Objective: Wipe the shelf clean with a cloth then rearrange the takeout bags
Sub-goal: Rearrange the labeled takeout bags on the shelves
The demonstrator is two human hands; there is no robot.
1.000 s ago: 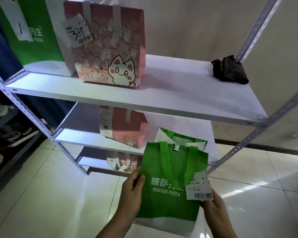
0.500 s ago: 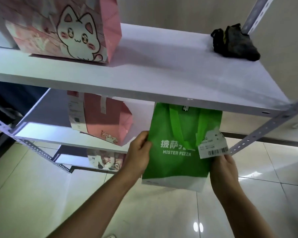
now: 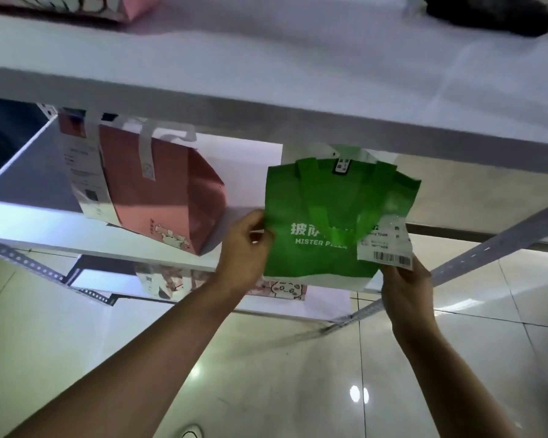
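Observation:
I hold a green Mister Pizza bag (image 3: 329, 216) between both hands, at the front of the middle shelf (image 3: 23, 222) and just under the top shelf (image 3: 234, 74). My left hand (image 3: 244, 251) pinches the bag's left edge. My right hand (image 3: 405, 286) grips its lower right side, below the white receipt (image 3: 385, 245) hanging from it. A pink bag (image 3: 159, 197) with a long receipt stands on the middle shelf to the left. The dark cloth (image 3: 491, 12) lies at the top shelf's far right corner.
Another pink cat bag (image 3: 285, 289) sits on the lowest shelf behind my left wrist. The bottom of a pink bag (image 3: 117, 7) shows at the top left. Perforated metal uprights (image 3: 487, 251) frame the rack on the right. Glossy floor tiles lie below.
The green bag has gone forward and up, from in front of the rack to the middle shelf's edge under the top shelf. My view has dropped closer to the rack.

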